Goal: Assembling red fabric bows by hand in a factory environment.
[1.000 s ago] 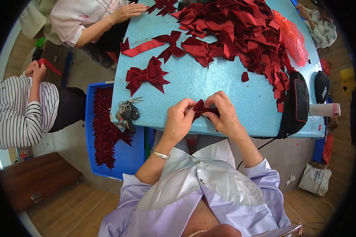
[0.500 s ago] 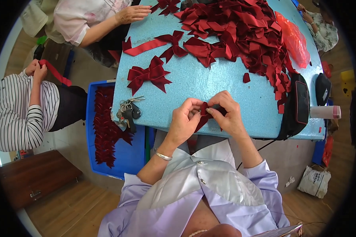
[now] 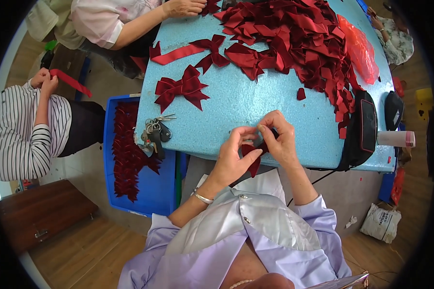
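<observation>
Close to my body, at the table's near edge, both hands work on one dark red velvet ribbon (image 3: 254, 166). My left hand (image 3: 232, 156) pinches its near part, the thumb lying across it. The fingers of my right hand (image 3: 281, 139) are closed on its other side, thumb and forefinger meeting at the top; part of the ribbon is hidden behind them. A finished-looking red bow (image 3: 181, 87) lies on the blue table (image 3: 226, 106) beyond my left hand. Farther off are a second bow with a long tail (image 3: 211, 52) and a big heap of red ribbon pieces (image 3: 294, 33).
A key bunch (image 3: 155, 132) lies at the table's left corner. Below it stands a blue crate (image 3: 154, 192) holding rows of bows. At right are a black case (image 3: 365, 127) and a pale cup (image 3: 395, 138). Co-workers sit at the left and far sides, one holding red ribbon (image 3: 70, 82).
My left hand has turned and opened out a little, its thumb now across the ribbon. The ribbon has shifted slightly nearer and right. A co-worker's hand at the far side moved right onto a bow.
</observation>
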